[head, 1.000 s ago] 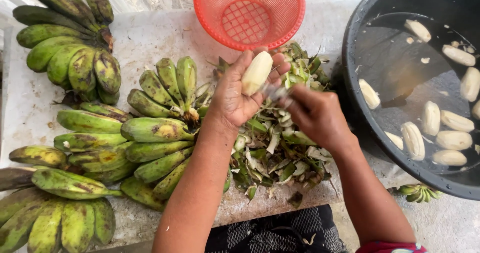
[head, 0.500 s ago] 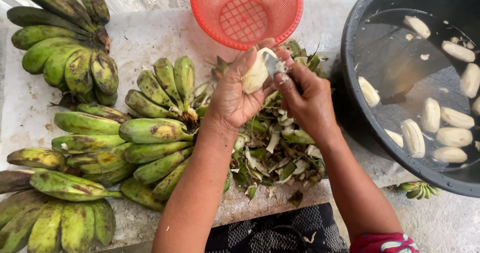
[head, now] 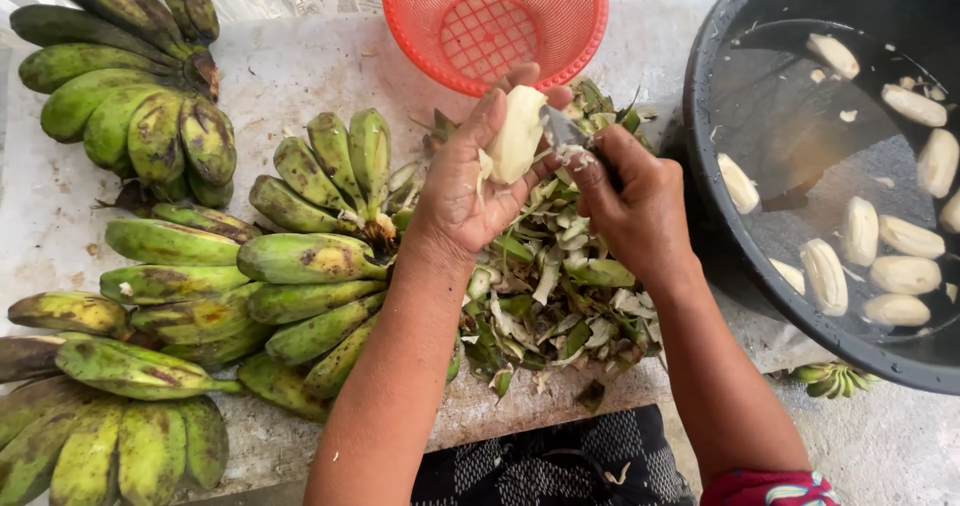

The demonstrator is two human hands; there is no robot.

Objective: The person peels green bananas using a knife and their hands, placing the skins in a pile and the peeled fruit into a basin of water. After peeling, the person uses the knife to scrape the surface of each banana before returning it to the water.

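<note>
My left hand (head: pixel 462 181) is raised palm up over the table and holds a pale peeled banana (head: pixel 517 134) between thumb and fingers. My right hand (head: pixel 632 201) grips a small knife (head: pixel 563 131) whose blade touches the banana's right side. Under both hands lies a heap of green peel scraps (head: pixel 555 301). Bunches of unpeeled green bananas (head: pixel 300 256) lie to the left.
A red plastic basket (head: pixel 495 21) stands at the back of the grey table (head: pixel 300 76). At the right a big black basin (head: pixel 720 96) holds water and several peeled bananas (head: pixel 880 256). More green bunches (head: pixel 130 96) fill the table's left side.
My right hand rose from the peel heap and brought the knife against the banana. The left hand stayed in place and turned the banana slightly.
</note>
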